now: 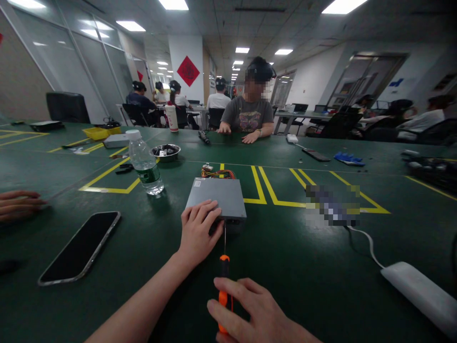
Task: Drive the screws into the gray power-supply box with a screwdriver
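A grey metal computer power supply (223, 193) lies on the green table in front of me, its bundle of coloured wires (219, 173) at the far side. My left hand (200, 228) grips its near left corner, fingers over the top and thumb by the near face. In my right hand (250, 309) is a screwdriver (224, 271) with an orange and black handle, held between thumb and fingers. Its thin shaft points away from me at the near face of the power supply. Whether the tip sits in a screw cannot be made out.
Left of the power supply stands a water bottle (145, 164), with a phone (82, 247) nearer me. Behind are a metal bowl (166, 152) and a yellow tray (101, 133). At right lies a white power bank (417, 290) with a cable. Another person's hand (19, 205) rests at the left edge.
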### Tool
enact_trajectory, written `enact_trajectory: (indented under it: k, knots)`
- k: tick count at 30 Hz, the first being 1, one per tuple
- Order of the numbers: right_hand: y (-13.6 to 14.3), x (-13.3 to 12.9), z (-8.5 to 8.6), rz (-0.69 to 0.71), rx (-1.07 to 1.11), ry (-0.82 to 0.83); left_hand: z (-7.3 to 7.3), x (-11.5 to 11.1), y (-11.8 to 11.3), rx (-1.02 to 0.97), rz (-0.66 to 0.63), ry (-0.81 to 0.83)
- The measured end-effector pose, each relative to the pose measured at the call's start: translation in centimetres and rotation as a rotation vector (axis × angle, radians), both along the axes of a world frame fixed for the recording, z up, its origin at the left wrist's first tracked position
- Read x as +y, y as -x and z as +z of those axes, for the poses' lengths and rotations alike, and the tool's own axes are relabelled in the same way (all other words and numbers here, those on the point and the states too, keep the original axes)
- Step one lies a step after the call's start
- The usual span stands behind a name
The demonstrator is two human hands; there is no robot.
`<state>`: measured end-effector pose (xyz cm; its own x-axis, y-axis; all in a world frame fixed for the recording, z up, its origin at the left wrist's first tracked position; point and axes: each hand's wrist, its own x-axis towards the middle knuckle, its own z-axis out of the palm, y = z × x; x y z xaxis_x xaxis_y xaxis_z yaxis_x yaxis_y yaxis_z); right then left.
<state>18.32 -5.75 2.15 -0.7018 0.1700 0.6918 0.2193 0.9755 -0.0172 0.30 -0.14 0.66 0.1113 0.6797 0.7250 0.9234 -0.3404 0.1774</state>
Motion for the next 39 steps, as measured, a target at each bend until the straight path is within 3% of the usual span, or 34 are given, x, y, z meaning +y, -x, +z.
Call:
enact_trajectory:
  k: [6, 10, 14, 23, 28, 34, 39]
  knots:
    - [-0.3, -0.1, -1.0, 0.012, 0.117, -0.013, 0.0, 0.0, 0.0, 0.001, -0.001, 0.002]
    - [-0.3, -0.1, -0.3, 0.014, 0.051, 0.052, 0.0, -0.1, 0.0, 0.001, 0.000, 0.011]
    - [-0.1, -0.2, 0.4, 0.020, 0.013, -0.013, 0.0, -0.1, 0.0, 0.000, -0.002, 0.013]
    - [-0.8, -0.3, -0.2, -0.011, 0.078, 0.087, 0.1, 0.0, 0.1, -0.004, -0.001, 0.006]
    - [-0.4, -0.2, 0.4, 0.005, -0.005, 0.015, 0.1, -0.1, 0.1, 0.000, 0.002, 0.014]
    - [-0.8, -0.4, -0.5, -0.020, 0.087, 0.056, 0.2, -0.1, 0.0, -0.003, 0.004, 0.011]
    - [-0.4, -0.5, 0.1, -0.005, -0.036, 0.117, 0.1, -0.1, 0.0, -0.002, 0.007, 0.010]
